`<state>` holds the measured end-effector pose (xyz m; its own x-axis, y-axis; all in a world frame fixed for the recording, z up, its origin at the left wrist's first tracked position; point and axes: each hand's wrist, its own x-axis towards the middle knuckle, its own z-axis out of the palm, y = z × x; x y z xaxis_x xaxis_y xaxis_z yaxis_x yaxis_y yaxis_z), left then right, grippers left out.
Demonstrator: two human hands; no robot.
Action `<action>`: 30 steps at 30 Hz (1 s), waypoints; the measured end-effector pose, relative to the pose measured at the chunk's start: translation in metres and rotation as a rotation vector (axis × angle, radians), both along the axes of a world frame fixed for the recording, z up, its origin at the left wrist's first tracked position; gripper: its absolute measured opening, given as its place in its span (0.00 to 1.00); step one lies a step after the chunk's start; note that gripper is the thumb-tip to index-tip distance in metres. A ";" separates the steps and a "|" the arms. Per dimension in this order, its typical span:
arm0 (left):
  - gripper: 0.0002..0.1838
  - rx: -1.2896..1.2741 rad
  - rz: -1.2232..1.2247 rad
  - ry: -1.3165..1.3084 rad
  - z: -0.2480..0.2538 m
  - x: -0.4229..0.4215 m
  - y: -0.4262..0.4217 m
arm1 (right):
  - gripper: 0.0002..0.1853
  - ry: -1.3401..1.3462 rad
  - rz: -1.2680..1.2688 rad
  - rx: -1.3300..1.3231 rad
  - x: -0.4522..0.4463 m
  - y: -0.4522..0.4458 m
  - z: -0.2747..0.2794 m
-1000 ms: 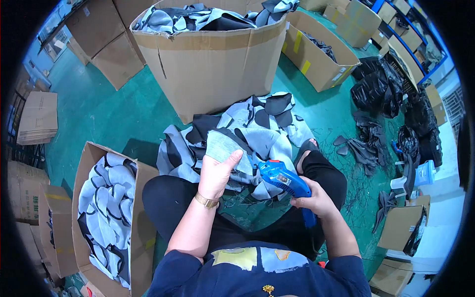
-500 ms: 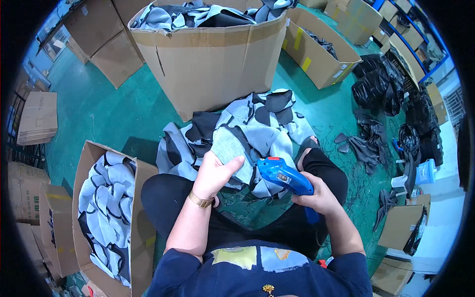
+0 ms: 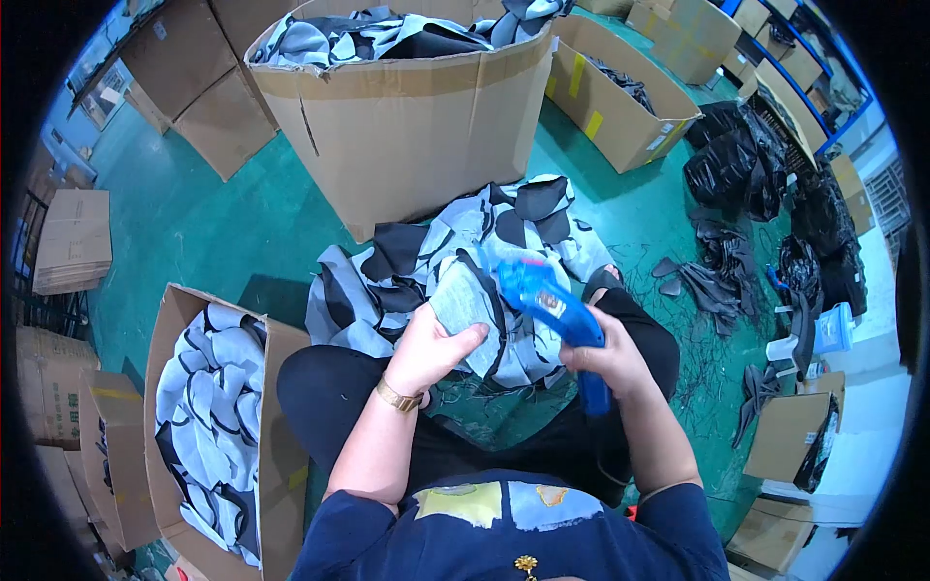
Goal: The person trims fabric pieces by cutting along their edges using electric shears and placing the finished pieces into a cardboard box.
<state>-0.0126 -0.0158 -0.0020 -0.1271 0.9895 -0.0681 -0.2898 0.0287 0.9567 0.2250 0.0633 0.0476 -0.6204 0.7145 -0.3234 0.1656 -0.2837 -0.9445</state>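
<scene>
My left hand (image 3: 426, 347) pinches a light grey fabric piece (image 3: 463, 298) with dark edging, thumb on top. Wrapped around the grip of blue electric scissors (image 3: 557, 305), my right hand (image 3: 608, 351) holds the tool just right of that piece. Its front end, with a red part, is blurred by motion and lies close to the dark edging; I cannot tell whether it touches. Beneath and beyond both hands spreads a heap of grey and black fabric pieces (image 3: 397, 250) on the floor.
At my left stands a cardboard box (image 3: 284, 387) filled with similar fabric. A large fabric-filled carton (image 3: 407, 136) is ahead, with a long box (image 3: 620, 136) behind it to the right. Black plastic bags (image 3: 731, 165) and dark scraps (image 3: 722, 276) lie on the green floor at right.
The scissors have moved up and left, toward the edge of the fabric piece, and their head is now blurred. My left hand has shifted slightly right with the piece.
</scene>
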 end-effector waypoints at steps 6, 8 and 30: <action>0.25 0.042 -0.112 -0.142 -0.009 0.019 0.001 | 0.25 0.048 -0.091 0.232 -0.038 0.012 -0.005; 0.22 0.046 -0.114 -0.184 -0.008 0.030 0.001 | 0.25 0.011 -0.098 0.314 -0.048 0.012 -0.009; 0.20 -0.090 0.095 -0.753 -0.010 0.006 0.011 | 0.25 0.227 0.148 -0.360 0.034 -0.020 -0.045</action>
